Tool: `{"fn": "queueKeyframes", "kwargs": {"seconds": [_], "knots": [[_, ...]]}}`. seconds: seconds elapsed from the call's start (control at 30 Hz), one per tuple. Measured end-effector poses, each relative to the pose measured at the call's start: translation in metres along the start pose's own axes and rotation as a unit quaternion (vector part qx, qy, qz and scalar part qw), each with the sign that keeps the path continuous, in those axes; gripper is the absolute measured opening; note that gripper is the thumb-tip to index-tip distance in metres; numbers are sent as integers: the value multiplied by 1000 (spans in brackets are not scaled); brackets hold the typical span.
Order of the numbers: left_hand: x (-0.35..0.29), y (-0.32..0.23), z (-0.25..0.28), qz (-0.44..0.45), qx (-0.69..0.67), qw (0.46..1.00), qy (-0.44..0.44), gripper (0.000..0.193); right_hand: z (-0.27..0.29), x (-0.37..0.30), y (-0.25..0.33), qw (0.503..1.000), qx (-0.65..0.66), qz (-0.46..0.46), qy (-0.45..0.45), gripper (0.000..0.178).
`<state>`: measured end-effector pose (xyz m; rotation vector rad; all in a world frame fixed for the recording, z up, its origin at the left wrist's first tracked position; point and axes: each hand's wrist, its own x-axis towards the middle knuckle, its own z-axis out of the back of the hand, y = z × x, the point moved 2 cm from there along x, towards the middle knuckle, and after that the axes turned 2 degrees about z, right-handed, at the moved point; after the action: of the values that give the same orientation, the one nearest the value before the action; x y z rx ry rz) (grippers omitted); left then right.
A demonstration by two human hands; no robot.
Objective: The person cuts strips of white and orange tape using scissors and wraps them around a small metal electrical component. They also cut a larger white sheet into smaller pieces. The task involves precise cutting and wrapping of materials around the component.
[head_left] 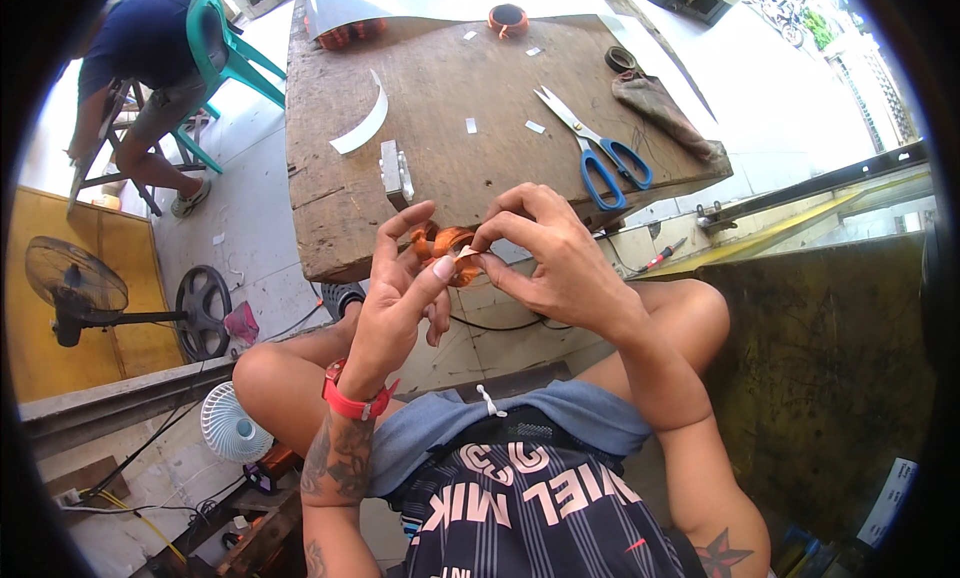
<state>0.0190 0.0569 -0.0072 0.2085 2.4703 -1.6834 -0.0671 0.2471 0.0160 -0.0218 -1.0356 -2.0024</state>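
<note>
My left hand (400, 283) is closed round a copper wire coil (425, 240), its thumb pressing on the near side. From the right, my right hand (545, 248) pinches a small pale strip of paper (465, 257) against the coil. The fingers partly hide both. Just beyond my hands, a small metal block (396, 174) stands on the wooden table (430, 88). Scissors (597, 156) with blue handles lie opened to the right, near the table's edge. A curved white strip (366, 123) rests further back on the left.
Small white paper pieces (471, 126), another copper coil (508, 20), a tape roll (619, 58), a dark cloth (660, 113) and a large white sheet (430, 0) lie on the table. A soldering iron (664, 255) is at right. Fans (76, 283) and a person (150, 48) are at left.
</note>
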Motion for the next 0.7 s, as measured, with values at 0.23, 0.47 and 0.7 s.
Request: {"fn": "queueKeyframes", "kwargs": {"seconds": [0.23, 0.47, 0.7], "knots": [[0, 4, -1, -4, 56, 997, -56, 60, 4, 2, 3, 1000, 21, 15, 14, 17], [-3, 4, 2, 32, -52, 998, -31, 57, -3, 4, 2, 991, 125, -43, 10, 23], [-6, -1, -2, 50, -57, 997, -34, 56, 35, 3, -11, 994, 67, -73, -48, 34]]}}
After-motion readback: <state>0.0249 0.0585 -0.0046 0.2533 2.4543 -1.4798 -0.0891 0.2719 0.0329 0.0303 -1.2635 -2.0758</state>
